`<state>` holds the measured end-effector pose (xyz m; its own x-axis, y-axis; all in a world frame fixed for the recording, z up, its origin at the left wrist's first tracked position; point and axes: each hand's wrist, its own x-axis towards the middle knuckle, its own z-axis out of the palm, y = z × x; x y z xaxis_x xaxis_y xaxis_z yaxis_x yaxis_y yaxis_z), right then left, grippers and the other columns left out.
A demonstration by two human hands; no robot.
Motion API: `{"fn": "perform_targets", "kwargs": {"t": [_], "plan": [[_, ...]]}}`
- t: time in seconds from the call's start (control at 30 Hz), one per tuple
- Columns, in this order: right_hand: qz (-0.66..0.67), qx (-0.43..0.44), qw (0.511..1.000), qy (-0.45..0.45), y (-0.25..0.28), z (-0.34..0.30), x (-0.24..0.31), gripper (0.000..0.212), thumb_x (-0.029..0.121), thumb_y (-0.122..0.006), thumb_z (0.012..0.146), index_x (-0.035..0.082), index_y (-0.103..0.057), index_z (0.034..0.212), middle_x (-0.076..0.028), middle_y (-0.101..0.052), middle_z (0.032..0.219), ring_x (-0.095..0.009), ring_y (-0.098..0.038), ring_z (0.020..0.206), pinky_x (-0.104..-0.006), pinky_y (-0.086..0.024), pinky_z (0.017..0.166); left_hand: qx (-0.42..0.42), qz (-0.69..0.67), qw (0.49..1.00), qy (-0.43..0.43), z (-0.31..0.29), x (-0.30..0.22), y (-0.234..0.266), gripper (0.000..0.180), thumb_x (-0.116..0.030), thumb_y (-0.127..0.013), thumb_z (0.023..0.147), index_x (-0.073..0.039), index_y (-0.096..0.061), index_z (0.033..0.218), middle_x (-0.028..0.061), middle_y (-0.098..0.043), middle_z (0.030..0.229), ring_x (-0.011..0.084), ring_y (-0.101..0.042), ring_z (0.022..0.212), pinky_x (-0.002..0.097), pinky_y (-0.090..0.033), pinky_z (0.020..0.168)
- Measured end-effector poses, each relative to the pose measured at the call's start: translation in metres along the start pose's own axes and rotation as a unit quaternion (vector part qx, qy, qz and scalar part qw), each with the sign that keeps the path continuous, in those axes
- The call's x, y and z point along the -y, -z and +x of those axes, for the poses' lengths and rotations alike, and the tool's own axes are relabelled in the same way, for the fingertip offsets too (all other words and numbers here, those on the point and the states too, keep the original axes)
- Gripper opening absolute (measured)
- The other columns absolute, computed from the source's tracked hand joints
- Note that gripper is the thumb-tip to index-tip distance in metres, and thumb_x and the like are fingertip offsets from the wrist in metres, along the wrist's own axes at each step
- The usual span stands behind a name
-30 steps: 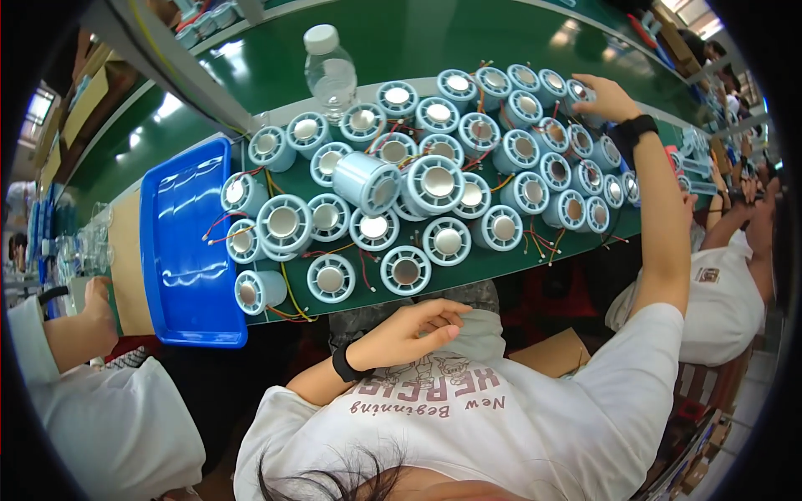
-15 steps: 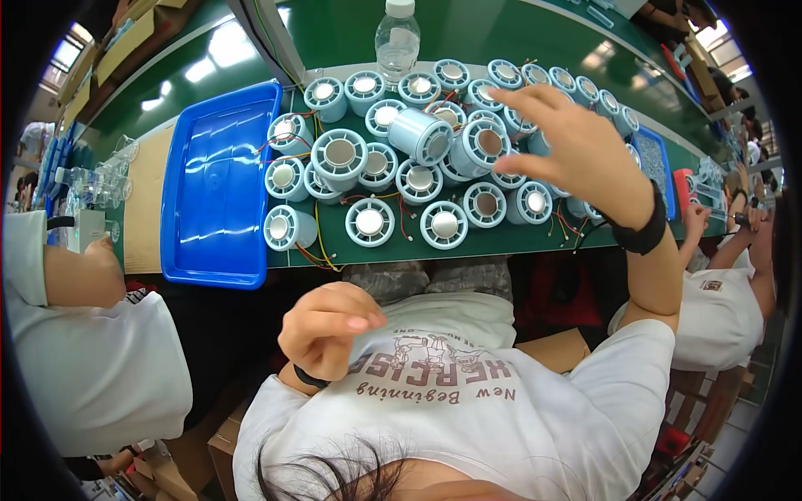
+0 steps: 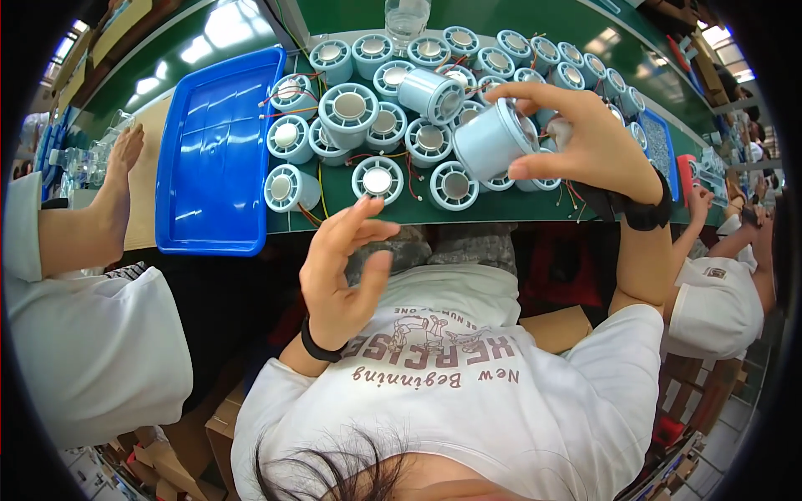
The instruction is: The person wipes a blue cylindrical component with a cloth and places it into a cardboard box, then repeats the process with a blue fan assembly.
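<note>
My right hand (image 3: 576, 134) grips a light blue cylinder (image 3: 493, 144) with a vented end, the thumb near its lower edge and the fingers over the top. This cylinder is tilted on its side above others of its kind. My left hand (image 3: 342, 271), fingers apart and holding nothing, is raised before the table's front edge. Nearest to it stands an upright cylinder (image 3: 377, 180) with a round silver centre in a spoked rim. Another light blue cylinder (image 3: 431, 95) lies on its side on top of the group. Red and yellow wires trail from several of them.
A blue tray (image 3: 213, 167) lies left of the cylinders on the green table, beside a cardboard sheet (image 3: 147, 167). Behind the group stands a clear bottle (image 3: 408, 18). A smaller blue bin (image 3: 660, 142) is at the right. A co-worker's arm (image 3: 104, 200) reaches in at the left.
My right hand has closed on a cylinder and tipped it over. My left hand has moved up toward the table and its fingers have spread. The co-worker's hand at left has reached further forward.
</note>
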<state>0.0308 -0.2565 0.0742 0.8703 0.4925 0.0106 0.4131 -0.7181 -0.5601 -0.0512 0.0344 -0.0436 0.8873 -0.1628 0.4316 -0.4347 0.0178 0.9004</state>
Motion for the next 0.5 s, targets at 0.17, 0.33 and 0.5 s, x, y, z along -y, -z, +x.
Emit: {"fn": "perform_targets", "kwargs": {"t": [0.17, 0.33, 0.5], "plan": [[0.191, 0.094, 0.972, -0.103, -0.028, -0.019, 0.021, 0.078, 0.062, -0.071, 0.075, 0.001, -0.059, 0.122, -0.007, -0.066, 0.093, -0.012, -0.062, 0.079, -0.0242, -0.047, 0.071, 0.104, -0.094, 0.988, 0.071, 0.009, -0.014, -0.025, 0.076, -0.016, -0.077, 0.082, 0.005, -0.034, 0.142, 0.0223, -0.046, 0.138, 0.0291, -0.057, 0.117, 0.0386, -0.048, 0.099], [0.215, 0.117, 0.965, -0.094, -0.057, -0.03, 0.026, 0.086, 0.071, -0.06, 0.079, -0.003, -0.057, 0.125, -0.008, -0.066, 0.093, -0.012, -0.063, 0.082, -0.0238, -0.047, 0.073, 0.13, -0.165, 0.976, 0.058, 0.009, -0.007, -0.028, 0.076, -0.007, -0.084, 0.072, 0.003, -0.044, 0.136, 0.0184, -0.049, 0.132, 0.0255, -0.058, 0.115, 0.037, -0.054, 0.094], [0.305, -0.031, 0.949, -0.074, -0.091, -0.036, 0.031, 0.089, 0.073, -0.051, 0.083, -0.002, -0.053, 0.13, -0.01, -0.065, 0.098, -0.014, -0.063, 0.082, -0.0246, -0.048, 0.074, 0.124, -0.016, 0.991, -0.053, 0.005, 0.006, -0.023, 0.089, -0.014, -0.083, 0.075, 0.001, -0.029, 0.145, 0.0238, -0.045, 0.137, 0.0321, -0.052, 0.124, 0.042, -0.048, 0.099]]}}
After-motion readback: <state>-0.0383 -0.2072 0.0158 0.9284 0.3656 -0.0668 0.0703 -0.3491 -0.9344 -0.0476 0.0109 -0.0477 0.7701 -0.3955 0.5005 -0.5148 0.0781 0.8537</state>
